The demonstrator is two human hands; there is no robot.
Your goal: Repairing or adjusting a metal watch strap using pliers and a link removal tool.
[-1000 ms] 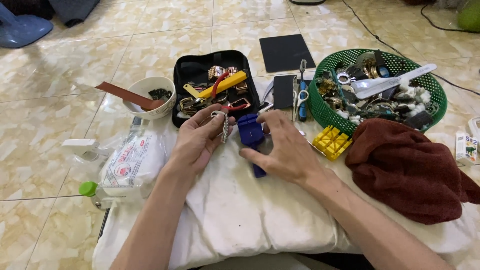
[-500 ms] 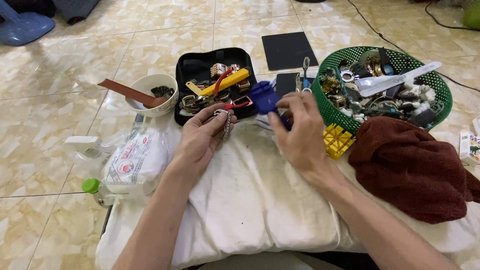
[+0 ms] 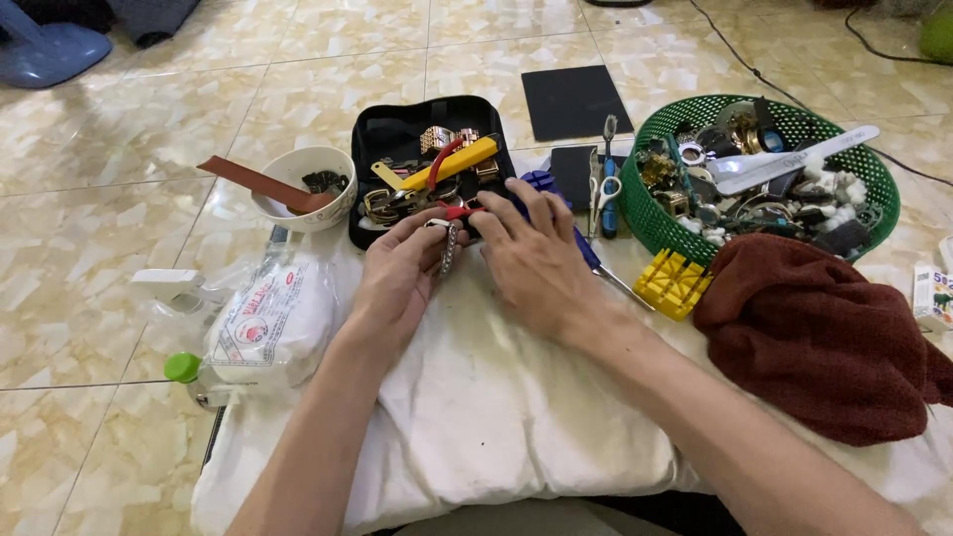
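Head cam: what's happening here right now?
A person sits at a white cloth spread on a tiled floor. The left hand holds a metal watch bracelet at the edge of an open black tool case. The right hand lies flat over a blue tool beside it. A green basket of watch parts, a yellow block and a brown towel lie to the right.

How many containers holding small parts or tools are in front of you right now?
3: a white bowl at left, an open black tool case in the middle beyond the hands, and a green basket at right. Smaller ones may be hidden inside.
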